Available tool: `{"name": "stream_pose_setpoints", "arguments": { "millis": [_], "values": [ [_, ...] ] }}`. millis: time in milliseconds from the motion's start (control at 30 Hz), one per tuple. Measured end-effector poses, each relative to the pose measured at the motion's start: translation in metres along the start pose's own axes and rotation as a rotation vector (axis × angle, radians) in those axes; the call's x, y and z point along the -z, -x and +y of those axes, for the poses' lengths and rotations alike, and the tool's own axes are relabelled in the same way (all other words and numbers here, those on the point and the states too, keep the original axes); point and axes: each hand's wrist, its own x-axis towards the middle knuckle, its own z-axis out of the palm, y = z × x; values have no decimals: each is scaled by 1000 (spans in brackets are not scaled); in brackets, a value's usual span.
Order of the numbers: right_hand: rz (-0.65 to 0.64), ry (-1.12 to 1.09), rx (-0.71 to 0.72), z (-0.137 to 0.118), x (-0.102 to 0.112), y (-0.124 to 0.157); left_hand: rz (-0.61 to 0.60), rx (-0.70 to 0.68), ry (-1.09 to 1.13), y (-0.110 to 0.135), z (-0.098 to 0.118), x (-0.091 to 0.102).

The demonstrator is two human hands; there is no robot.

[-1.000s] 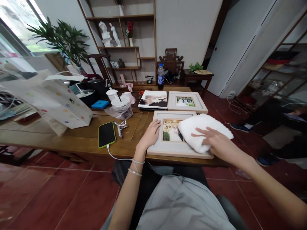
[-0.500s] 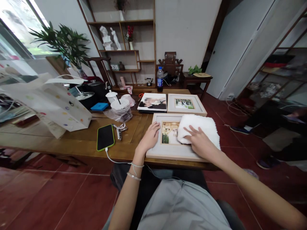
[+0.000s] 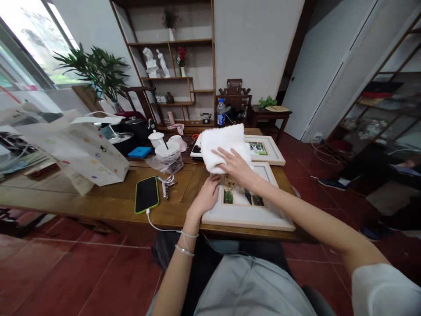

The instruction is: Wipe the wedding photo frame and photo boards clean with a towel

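A light wooden picture frame (image 3: pixel 243 216) with a pale mat and a photo lies flat at the table's near edge. My left hand (image 3: pixel 208 194) rests on its left border, fingers laid over the top and slightly bent. Bunched under my right hand (image 3: pixel 237 169) is a thick white towel (image 3: pixel 223 139), which the hand grips with its fingers spread across the top. The towel covers the frame's upper left part and reaches over the things behind it. Its underside is hidden, as is my right thumb.
Behind lie a second picture frame (image 3: pixel 276 151) and a partly covered photo panel (image 3: pixel 196 149). A charging phone (image 3: pixel 146 195), a shiny metal object (image 3: pixel 167 184), bagged cups (image 3: pixel 167 153) and a paper bag (image 3: pixel 105 153) stand left. A bottle (image 3: pixel 220 115) is at the back.
My right hand has swept the towel from the frame's right side to its upper left, uncovering the right part of the photo. My left hand stays on the left border.
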Motion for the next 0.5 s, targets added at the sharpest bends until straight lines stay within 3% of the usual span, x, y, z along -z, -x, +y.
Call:
{"name": "stream_pose_setpoints", "arguments": {
  "millis": [133,200,500],
  "values": [
    [-268,22,20,10,-23,12,-14,-14,20,0,5,3],
    [-329,13,-23,16,-24,27,-13,-16,23,0,5,3],
    [-413,172,-272,52,35,108,-11,28,9,1,2,0]
  ]
}}
